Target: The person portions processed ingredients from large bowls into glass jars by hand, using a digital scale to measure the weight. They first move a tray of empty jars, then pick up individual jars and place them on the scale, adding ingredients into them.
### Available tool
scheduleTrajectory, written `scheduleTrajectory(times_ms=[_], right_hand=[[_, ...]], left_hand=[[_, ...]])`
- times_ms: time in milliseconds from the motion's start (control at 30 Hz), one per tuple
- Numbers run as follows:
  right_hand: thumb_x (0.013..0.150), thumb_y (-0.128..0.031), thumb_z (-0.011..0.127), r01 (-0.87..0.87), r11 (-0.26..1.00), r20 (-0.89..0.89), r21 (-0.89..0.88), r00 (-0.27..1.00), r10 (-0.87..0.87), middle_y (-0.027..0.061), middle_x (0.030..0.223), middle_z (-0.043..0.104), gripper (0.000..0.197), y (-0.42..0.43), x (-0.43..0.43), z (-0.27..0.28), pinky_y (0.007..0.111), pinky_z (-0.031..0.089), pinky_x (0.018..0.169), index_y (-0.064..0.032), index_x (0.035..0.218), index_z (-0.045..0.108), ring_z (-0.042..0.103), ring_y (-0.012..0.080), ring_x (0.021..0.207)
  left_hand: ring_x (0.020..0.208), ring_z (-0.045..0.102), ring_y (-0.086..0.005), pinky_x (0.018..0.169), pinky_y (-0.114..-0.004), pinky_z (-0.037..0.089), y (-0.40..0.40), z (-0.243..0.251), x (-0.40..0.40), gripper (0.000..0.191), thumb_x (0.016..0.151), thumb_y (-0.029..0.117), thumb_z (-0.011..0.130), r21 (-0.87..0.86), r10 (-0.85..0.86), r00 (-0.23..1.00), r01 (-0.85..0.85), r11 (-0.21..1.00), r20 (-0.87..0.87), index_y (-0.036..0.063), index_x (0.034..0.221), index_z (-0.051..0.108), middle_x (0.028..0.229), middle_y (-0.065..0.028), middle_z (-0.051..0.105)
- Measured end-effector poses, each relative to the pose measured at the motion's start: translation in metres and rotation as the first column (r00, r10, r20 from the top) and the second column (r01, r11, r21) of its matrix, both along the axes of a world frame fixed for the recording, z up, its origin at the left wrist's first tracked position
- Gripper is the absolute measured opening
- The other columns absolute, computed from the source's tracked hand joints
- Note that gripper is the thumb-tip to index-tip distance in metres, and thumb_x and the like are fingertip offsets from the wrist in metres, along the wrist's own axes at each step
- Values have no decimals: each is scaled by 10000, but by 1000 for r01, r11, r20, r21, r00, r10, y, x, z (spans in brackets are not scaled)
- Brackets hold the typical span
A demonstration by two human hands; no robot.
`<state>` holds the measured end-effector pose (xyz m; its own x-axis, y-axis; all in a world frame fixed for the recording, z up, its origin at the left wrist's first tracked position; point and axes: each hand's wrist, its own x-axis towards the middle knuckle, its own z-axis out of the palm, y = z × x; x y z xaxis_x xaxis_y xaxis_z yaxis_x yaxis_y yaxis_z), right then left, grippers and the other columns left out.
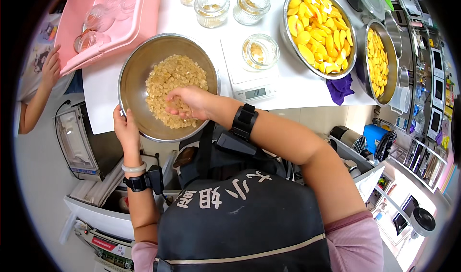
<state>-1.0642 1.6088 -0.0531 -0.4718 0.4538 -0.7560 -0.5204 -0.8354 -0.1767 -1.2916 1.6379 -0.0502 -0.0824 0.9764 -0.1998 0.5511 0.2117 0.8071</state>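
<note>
My left hand [126,128] grips the near-left rim of a large steel bowl [135,81]. Amber rock sugar lumps [176,70] lie heaped in that bowl. My right hand [187,102] is down in the bowl with curled fingers, touching the lumps; whether it holds any is unclear. To the right, a ribbed glass jar [260,51] with some lumps inside stands on a white digital scale [239,79], whose display is lit. Behind it, more glass jars [211,10] hold similar lumps.
Sliced yellow peaches [317,30] fill a steel bowl at the right, beside another bowl of slices [376,63]. A purple cloth [339,88] hangs at the table edge. At the left is a pink bin [144,23] with glass jars inside; another person's hand [51,66] touches its side.
</note>
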Motion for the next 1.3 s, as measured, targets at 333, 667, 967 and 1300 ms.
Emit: scheduleTrajectory(times_ms=[333,667,967,1300], right_hand=[[798,-95,548,-735,464,840,494,541,-39,160,820,623,215,-4,-6,-4,330,509,579,-10,995,570,623,256,706],[833,-171,511,-865,187,827,465,350,-439,166,789,622,179,-12,18,32,415,487,661,-7,858,579,610,332,746],[879,-228,529,-732,552,893,399,174,-415,158,769,627,227,-28,138,96,356,471,634,-32,962,609,612,304,707],[896,-205,515,-692,536,814,484,131,-566,86,634,590,228,-47,197,70,307,406,501,-13,974,608,538,209,518]], left_hand=[[1049,510,-224,834,-313,442,10,24,3,464,870,159,570,44,-76,995,79,996,-64,-5,1256,373,1147,-189,497],[1169,414,-329,976,-389,331,28,77,55,506,824,174,617,234,-253,757,471,850,-602,-40,1230,405,1225,-219,445],[1125,437,-339,966,-388,343,40,101,117,433,763,111,631,363,-437,769,617,698,-467,-9,1154,488,1173,-195,475],[1030,485,-341,878,-374,413,36,71,256,592,656,165,707,296,-886,430,881,370,-173,-44,1141,441,1087,-190,498]])
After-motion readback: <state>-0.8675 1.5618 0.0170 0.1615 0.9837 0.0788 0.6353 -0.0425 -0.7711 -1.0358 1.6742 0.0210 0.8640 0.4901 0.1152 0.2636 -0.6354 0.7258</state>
